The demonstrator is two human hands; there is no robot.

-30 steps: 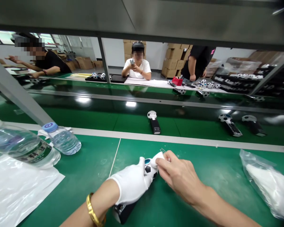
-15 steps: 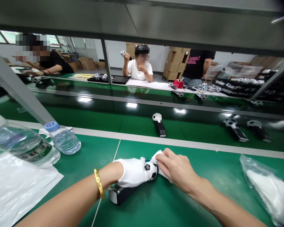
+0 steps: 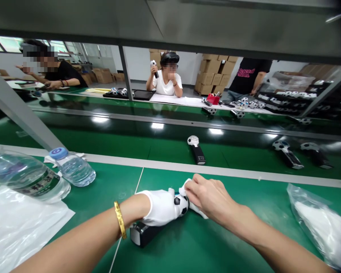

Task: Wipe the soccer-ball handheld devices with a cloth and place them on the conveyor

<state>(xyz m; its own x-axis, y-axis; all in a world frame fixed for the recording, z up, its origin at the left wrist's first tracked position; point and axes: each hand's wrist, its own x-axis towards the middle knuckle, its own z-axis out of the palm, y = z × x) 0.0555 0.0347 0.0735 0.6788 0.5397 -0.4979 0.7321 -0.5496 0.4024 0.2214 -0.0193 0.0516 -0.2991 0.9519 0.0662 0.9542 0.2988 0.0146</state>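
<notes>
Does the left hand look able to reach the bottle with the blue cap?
Probably not without letting go: the left hand holds the device. Otherwise the way looks clear, just green tabletop between it and the bottle.

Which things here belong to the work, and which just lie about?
In the work:
football-patterned device, held by left hand
white cloth, in right hand
similar devices, likely

Seemingly lying about:
large bottle
small bottle
clear bag
white sheet

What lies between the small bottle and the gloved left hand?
Head view: only green tabletop, crossed by a thin white line, between the small bottle and left hand.
</notes>
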